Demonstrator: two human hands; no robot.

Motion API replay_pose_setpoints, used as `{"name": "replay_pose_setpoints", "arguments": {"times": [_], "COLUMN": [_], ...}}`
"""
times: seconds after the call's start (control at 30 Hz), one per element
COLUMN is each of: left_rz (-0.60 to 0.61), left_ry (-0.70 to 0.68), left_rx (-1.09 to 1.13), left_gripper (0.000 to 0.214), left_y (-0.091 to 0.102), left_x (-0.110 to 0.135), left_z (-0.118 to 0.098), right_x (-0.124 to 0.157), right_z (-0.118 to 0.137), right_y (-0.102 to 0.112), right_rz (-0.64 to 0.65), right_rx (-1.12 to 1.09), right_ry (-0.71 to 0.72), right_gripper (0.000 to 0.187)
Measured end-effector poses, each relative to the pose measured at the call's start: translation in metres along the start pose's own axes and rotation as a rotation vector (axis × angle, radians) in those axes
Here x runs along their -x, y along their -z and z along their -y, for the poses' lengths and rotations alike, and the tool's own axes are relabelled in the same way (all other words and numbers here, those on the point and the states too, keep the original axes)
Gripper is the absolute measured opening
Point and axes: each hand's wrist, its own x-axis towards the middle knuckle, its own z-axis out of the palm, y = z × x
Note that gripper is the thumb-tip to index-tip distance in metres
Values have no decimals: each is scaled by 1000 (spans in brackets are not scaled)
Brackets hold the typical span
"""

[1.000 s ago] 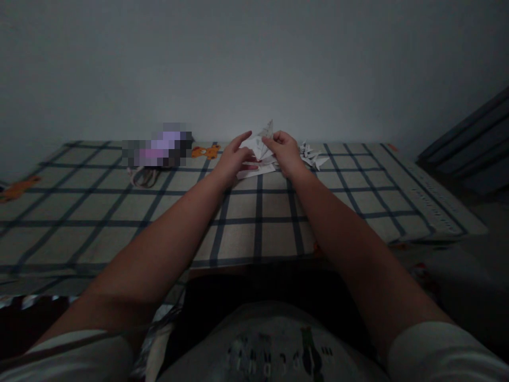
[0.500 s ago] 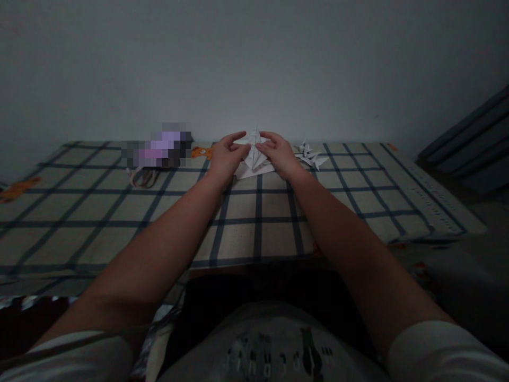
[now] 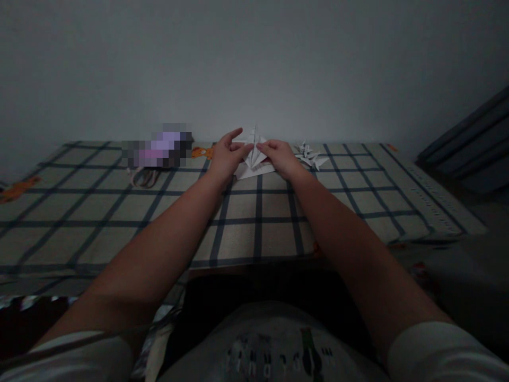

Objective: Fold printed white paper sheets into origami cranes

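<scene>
A white folded paper figure (image 3: 254, 155) stands on the checked cloth (image 3: 258, 212) near the far wall, with a pointed tip upward. My left hand (image 3: 226, 156) pinches its left side between thumb and fingers, the index finger raised. My right hand (image 3: 281, 157) pinches its right side with curled fingers. Both hands meet over the paper, and both arms reach far forward across the cloth.
Several small white folded paper pieces (image 3: 311, 155) lie just right of my right hand. A blurred purple object (image 3: 158, 149) and a looped cord (image 3: 142, 176) lie to the left. An orange printed figure (image 3: 203, 152) shows on the cloth. A dark slanted panel (image 3: 469, 143) stands at right.
The hands have come together on the paper figure, which was tilted to the right and now stands upright between them. My left index finger has lifted slightly in the last half second.
</scene>
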Motion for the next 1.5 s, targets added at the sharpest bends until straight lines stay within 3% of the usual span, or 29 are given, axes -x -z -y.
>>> {"name": "replay_pose_setpoints", "arguments": {"times": [0.33, 0.6, 0.8, 1.0, 1.27, 1.5], "left_rz": [1, -18, -24, -71, 15, -12], "left_ry": [-56, -40, -8, -43, -8, -77], "left_rx": [-106, -55, -23, -37, 35, 2], "left_gripper": [66, 57, 58, 58, 69, 72], "left_y": [0, -2, -3, -3, -4, -6], "left_x": [2, 4, 4, 4, 2, 2], "left_z": [-4, -6, -7, -8, -3, -3], "right_x": [4, 7, 8, 9, 7, 8], "right_z": [5, 9, 13, 10, 7, 8], "right_y": [-1, -6, -7, -8, -7, -9], "right_rz": [2, 48, -33, 79, 66, 65], "right_rx": [-2, -55, 46, -20, -3, 36], "right_ry": [-3, -54, -63, -60, -66, -64], "right_gripper": [36, 32, 34, 29, 28, 25]}}
